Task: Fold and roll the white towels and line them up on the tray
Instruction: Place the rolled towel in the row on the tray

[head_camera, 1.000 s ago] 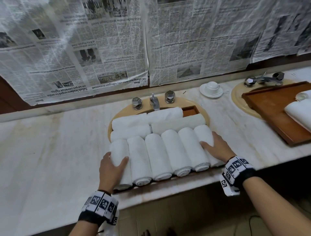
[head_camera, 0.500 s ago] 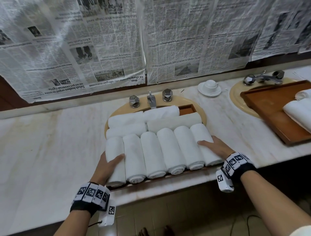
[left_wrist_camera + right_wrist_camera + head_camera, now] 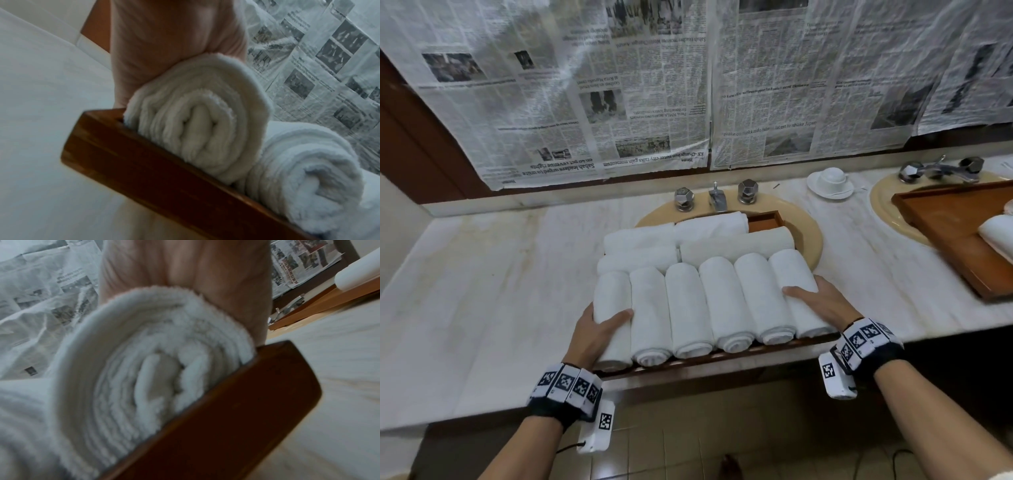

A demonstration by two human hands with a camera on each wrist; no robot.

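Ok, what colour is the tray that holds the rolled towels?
Reddish-brown wood; the tray shows best in the left wrist view, its wall under the white rolled towels.

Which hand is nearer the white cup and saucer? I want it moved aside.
Right. The right hand rests on the rightmost towel roll, below the cup and saucer; the left hand holds the leftmost roll, farther away.

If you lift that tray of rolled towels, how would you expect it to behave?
The wooden tray looks rigid, so it should lift flat. The packed towels probably won't roll sideways. With both hands at its ends, tipping seems unlikely.
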